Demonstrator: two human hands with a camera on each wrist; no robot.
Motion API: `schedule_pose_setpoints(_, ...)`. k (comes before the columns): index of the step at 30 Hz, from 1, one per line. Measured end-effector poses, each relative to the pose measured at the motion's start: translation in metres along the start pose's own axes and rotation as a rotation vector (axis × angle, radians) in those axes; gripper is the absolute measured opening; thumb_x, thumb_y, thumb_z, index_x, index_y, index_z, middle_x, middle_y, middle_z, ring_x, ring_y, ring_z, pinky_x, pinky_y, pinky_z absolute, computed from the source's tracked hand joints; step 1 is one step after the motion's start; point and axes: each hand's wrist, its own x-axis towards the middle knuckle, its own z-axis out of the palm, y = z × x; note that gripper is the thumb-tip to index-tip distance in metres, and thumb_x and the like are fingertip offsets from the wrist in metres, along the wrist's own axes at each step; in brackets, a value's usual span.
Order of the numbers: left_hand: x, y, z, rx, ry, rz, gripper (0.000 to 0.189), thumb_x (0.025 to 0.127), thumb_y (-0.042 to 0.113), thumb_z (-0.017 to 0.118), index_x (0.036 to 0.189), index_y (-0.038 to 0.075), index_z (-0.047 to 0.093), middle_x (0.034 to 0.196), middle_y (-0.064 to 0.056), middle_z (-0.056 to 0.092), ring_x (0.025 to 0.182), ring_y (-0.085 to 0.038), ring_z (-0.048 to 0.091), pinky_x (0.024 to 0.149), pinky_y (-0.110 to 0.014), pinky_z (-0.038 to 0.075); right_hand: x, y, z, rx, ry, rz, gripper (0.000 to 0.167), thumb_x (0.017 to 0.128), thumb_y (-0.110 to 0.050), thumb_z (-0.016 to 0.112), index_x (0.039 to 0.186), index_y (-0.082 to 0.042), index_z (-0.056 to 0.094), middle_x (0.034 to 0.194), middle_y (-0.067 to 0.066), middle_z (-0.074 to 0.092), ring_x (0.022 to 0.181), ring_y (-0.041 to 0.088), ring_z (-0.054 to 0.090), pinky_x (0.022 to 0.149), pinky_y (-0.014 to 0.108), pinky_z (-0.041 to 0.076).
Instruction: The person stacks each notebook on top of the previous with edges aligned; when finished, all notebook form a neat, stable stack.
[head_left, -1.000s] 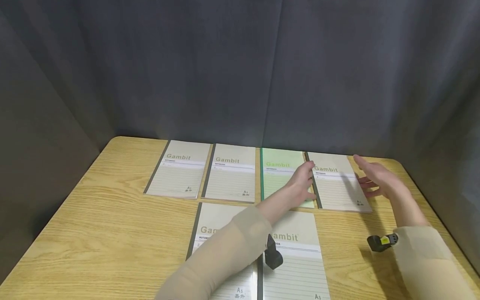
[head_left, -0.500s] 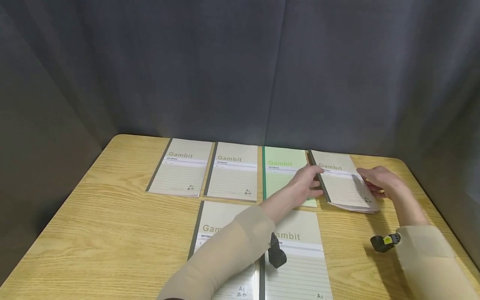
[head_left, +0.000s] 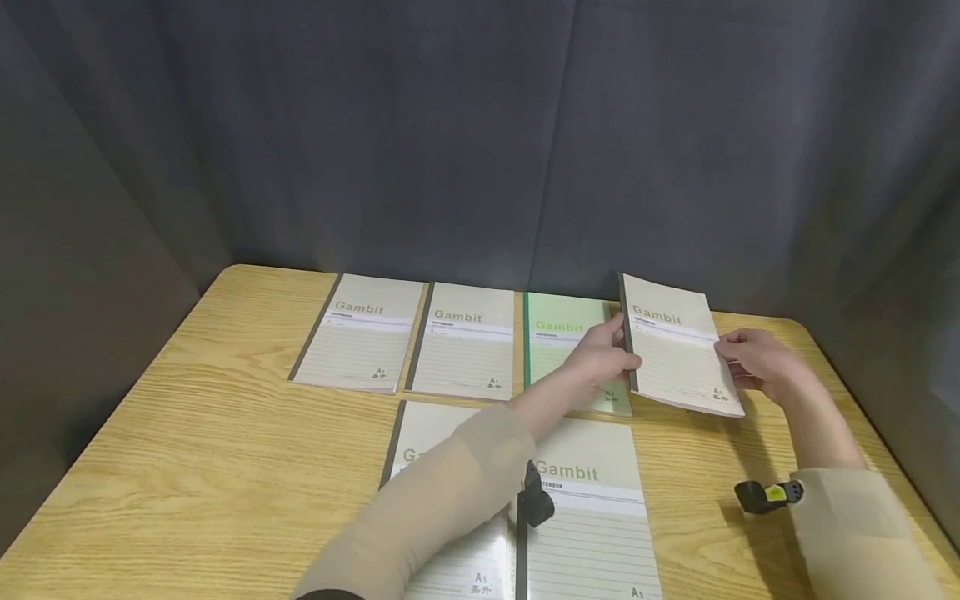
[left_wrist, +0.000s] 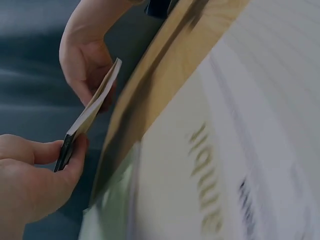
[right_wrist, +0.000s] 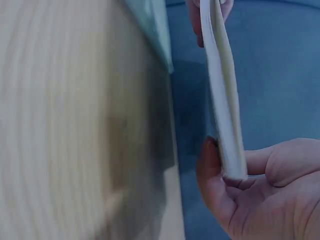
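Note:
Both hands hold a cream notebook (head_left: 671,350) with a dark spine, raised off the table at the back right. My left hand (head_left: 600,354) pinches its spine edge, thumb on the cover and fingers beneath. On the opposite edge my right hand (head_left: 761,360) grips with the thumb on top. Seen from the left wrist, the notebook (left_wrist: 95,105) appears edge-on between the two hands. The right wrist view shows the notebook's page edges (right_wrist: 225,95) slightly parted. A green notebook (head_left: 558,312) lies beside it, partly covered by my left hand.
Two cream notebooks, one at the far left (head_left: 360,333) and one beside it (head_left: 465,342), lie in the back row. Nearer are two more, one (head_left: 585,517) beside another (head_left: 420,429) largely under my left sleeve. A dark curtain (head_left: 375,150) hangs behind the wooden table (head_left: 187,433).
The hands, earlier at either side of the notebook lying flat, have closed on its edges. The notebook has been lifted off the table, its far edge now higher.

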Motion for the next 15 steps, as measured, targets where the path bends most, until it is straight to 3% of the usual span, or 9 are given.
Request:
schedule_pose_setpoints(4, -0.007, 0.01, -0.028, 0.129, 0.005, 0.032, 0.078, 0.097, -0.001, 0.062, 0.164, 0.01, 0.024, 0.148, -0.014, 0.054, 0.094, -0.025, 0.073, 0.096, -0.038, 0.061, -0.001, -0.012, 0.011, 0.07, 0.015, -0.103, 0.047, 0.111, -0.024, 0.042, 0.142, 0.011, 0.036, 0.091, -0.016, 0.06, 0.082, 0.001, 0.06, 0.074, 0.019, 0.058)
schedule_pose_setpoints(7, -0.016, 0.014, -0.051, 0.224, 0.007, 0.033, 0.077, 0.099, 0.001, 0.061, 0.165, 0.011, 0.022, 0.152, -0.015, 0.048, 0.077, -0.015, 0.065, 0.094, -0.039, 0.062, -0.001, -0.023, 0.024, 0.101, 0.022, -0.16, 0.048, 0.111, -0.024, 0.046, 0.143, 0.01, 0.038, 0.092, -0.018, 0.062, 0.083, 0.0, 0.062, 0.075, 0.018, 0.06)
schedule_pose_setpoints(12, -0.029, 0.013, -0.081, 0.388, 0.056, 0.013, 0.075, 0.1, 0.007, 0.062, 0.164, 0.012, 0.025, 0.154, -0.017, 0.047, 0.073, -0.011, 0.063, 0.084, -0.03, 0.061, 0.002, -0.04, 0.05, 0.112, 0.02, -0.222, 0.048, 0.109, -0.021, 0.051, 0.144, 0.011, 0.043, 0.097, -0.015, 0.064, 0.087, 0.0, 0.065, 0.078, 0.017, 0.061)
schedule_pose_setpoints(15, -0.033, 0.009, -0.091, 0.462, 0.102, -0.015, 0.072, 0.099, 0.009, 0.063, 0.163, 0.011, 0.029, 0.15, -0.016, 0.054, 0.073, -0.013, 0.065, 0.066, -0.022, 0.054, 0.008, -0.044, 0.063, 0.13, 0.008, -0.242, 0.048, 0.108, -0.018, 0.053, 0.145, 0.011, 0.045, 0.099, -0.015, 0.065, 0.088, 0.0, 0.067, 0.08, 0.018, 0.061)
